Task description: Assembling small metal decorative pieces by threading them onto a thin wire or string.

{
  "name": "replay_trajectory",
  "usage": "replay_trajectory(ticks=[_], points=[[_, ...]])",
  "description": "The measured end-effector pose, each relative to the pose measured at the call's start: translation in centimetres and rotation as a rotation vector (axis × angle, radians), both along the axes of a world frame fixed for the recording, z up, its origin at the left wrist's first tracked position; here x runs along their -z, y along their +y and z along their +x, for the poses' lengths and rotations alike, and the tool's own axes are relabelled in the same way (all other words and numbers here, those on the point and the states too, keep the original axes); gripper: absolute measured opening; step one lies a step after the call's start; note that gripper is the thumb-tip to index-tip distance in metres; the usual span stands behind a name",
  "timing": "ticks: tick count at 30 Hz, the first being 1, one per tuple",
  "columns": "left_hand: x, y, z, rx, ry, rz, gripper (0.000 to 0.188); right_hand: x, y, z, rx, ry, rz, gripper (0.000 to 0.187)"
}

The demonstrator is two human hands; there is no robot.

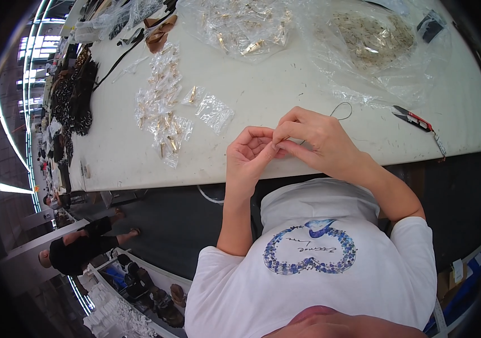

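My left hand (246,160) and my right hand (322,142) meet fingertip to fingertip over the table's near edge. Both are closed in a pinch. A thin dark cord (350,112) loops out behind my right hand, and a bit of it shows between the right fingers. What lies between the left fingertips is too small to make out. Left of my hands are a small clear bag (215,113) and a heap of small bags (159,104) with gold-coloured pieces inside. Red-and-black thread snips (415,120) lie to the right.
Large clear plastic bags (246,31) of gold-coloured parts sit at the back, with another bag (372,42) of fine pieces at the back right. Dark straps and chains (74,93) line the left edge of the white table (122,163). A person (80,245) stands away to the left.
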State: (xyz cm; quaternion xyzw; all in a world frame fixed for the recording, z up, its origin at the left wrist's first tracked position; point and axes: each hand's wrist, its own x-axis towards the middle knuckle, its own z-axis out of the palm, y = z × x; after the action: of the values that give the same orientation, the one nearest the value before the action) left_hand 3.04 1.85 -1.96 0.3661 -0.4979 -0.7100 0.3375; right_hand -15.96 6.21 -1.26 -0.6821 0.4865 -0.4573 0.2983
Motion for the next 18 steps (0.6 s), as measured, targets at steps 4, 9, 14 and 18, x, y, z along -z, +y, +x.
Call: replay_trajectory(ticks=[4,9,14,18], points=[[1.0,0.1,-0.2,-0.014,0.003,0.059,0.016,0.6,-0.6,0.3,0.085,0.194,-0.260,0.010],[1.1,0.4,-1.0,-0.067,-0.063,-0.002,0.015,1.2,-0.8,0.1,0.073,0.069,-0.286,0.009],[0.8,0.1,-0.3,-0.090,-0.086,0.021,0.017,-1.8,-1.0,-1.2,0.040,-0.780,0.142,0.005],[0.6,0.0,0.2,-0.084,-0.031,0.022,0.015,-3.3,-0.4,-3.8,0.048,-1.117,0.076,0.012]])
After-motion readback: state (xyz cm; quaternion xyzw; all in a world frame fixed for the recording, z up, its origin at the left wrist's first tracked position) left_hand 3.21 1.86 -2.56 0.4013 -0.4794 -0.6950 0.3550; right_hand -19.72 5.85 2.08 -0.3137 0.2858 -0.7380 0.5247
